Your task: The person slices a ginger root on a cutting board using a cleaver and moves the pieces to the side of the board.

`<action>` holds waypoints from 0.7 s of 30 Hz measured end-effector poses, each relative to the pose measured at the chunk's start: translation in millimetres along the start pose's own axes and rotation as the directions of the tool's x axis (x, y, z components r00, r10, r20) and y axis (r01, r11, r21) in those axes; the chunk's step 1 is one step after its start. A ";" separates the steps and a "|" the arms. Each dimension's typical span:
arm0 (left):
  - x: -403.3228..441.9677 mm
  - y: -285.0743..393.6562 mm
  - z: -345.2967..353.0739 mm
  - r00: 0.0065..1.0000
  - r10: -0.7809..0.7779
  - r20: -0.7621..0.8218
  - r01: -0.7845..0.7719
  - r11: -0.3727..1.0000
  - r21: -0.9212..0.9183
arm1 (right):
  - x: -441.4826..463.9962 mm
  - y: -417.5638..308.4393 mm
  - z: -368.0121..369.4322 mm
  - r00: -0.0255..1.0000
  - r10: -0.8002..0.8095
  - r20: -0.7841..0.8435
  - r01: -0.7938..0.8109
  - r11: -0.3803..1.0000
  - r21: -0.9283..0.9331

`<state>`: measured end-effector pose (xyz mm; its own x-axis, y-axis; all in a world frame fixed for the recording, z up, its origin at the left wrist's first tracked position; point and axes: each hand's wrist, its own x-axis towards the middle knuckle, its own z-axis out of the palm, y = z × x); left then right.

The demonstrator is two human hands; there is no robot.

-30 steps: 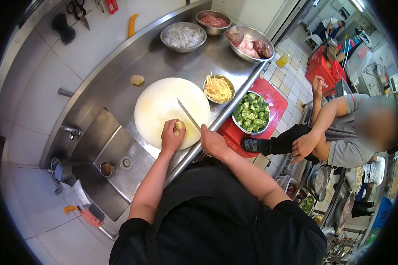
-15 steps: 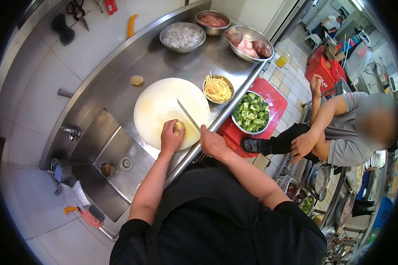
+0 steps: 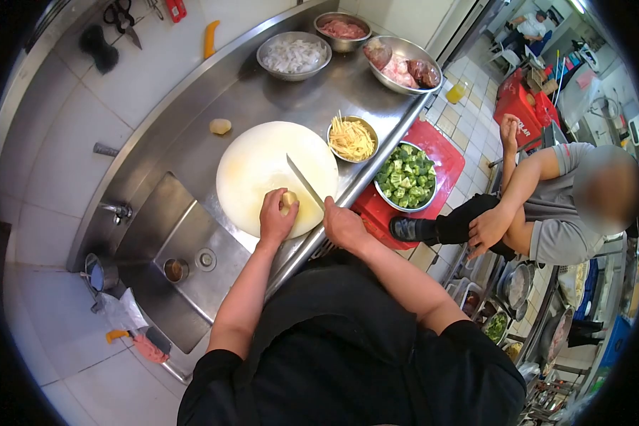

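On the steel counter lies a round white cutting board [image 3: 263,167]. My left hand [image 3: 276,217] grips a peeled, pale yellow piece [image 3: 288,201], maybe potato, at the board's lower part. The handle of a knife [image 3: 304,179] is closed inside my right hand [image 3: 342,224] at the board's right edge; its blade lies over the board, pointing up and left, apart from the piece. Another pale piece [image 3: 220,126] rests on the counter beyond the board. A small bowl of yellow strips [image 3: 352,138] stands right of the board.
A bowl of green pieces [image 3: 405,176] sits on a red surface [image 3: 443,157] at the right. Bowls of white pieces [image 3: 294,56] and meat [image 3: 343,29] stand at the back. The sink [image 3: 192,284] is at the left. A person [image 3: 525,206] sits at the right.
The view has shifted slightly. The distant person at the top right has leaned back upright. My hands, the knife and the held piece keep nearly the same places on the board.
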<state>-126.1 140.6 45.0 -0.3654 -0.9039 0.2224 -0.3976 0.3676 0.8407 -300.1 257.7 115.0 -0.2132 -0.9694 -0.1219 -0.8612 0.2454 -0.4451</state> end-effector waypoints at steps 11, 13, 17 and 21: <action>0.2 -0.6 0.9 1.000 0.011 0.003 -0.011 1.000 0.007 | 0.4 -8.8 -12.5 0.994 0.075 0.073 -0.076 0.997 0.013; 0.4 1.8 -0.8 1.000 0.005 0.009 -0.005 1.000 0.010 | 0.3 -9.2 -12.5 0.996 0.071 0.061 -0.072 0.997 0.013; 1.1 4.1 -2.6 0.999 -0.028 0.041 0.028 1.000 0.005 | 0.8 -6.8 -9.3 0.997 0.062 0.055 -0.063 0.998 0.013; 1.4 2.2 -1.7 0.999 -0.012 0.039 0.012 1.000 0.018 | 1.1 -3.2 -5.1 0.998 0.038 0.042 -0.039 0.999 0.008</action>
<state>-126.0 139.7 48.0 -0.3926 -0.8993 0.1928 -0.4169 0.3609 0.8343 -299.9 255.8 120.8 -0.2264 -0.9580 -0.1761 -0.8487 0.2827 -0.4469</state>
